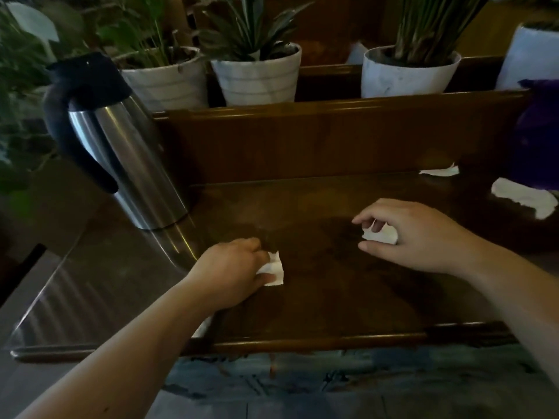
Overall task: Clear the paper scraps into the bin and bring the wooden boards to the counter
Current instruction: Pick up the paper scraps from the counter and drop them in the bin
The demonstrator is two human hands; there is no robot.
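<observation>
A dark, glossy wooden table (348, 297) is seen from above in dim light, with a raised wooden back panel (317, 140) along its far edge. On a ledge behind the panel, potted plants in pale pots are lined up: one at the left (169, 80), one in the middle (257, 77) and one to the right (405, 74). A steel thermos jug (127, 146) with a black lid and handle stands at the table's far left, tilted in the wide-angle view. A purple object (538, 134) is cut off by the right edge and cannot be made out.

The left hand (233, 267) is laid low on the table, its fingers curled onto a white paper scrap (273, 270) that is pinned at the fingertips; the scrap's long axis runs roughly towards and away from the person. The right hand (417, 234) is held loosely curled, and a crumpled scrap (381, 234) is pinched between thumb and fingers just above the surface.

Two more scraps are left lying at the far right: a thin torn strip (438, 171) stretched left to right near the back panel, and a larger piece (523, 199) angled from upper left down to lower right.
</observation>
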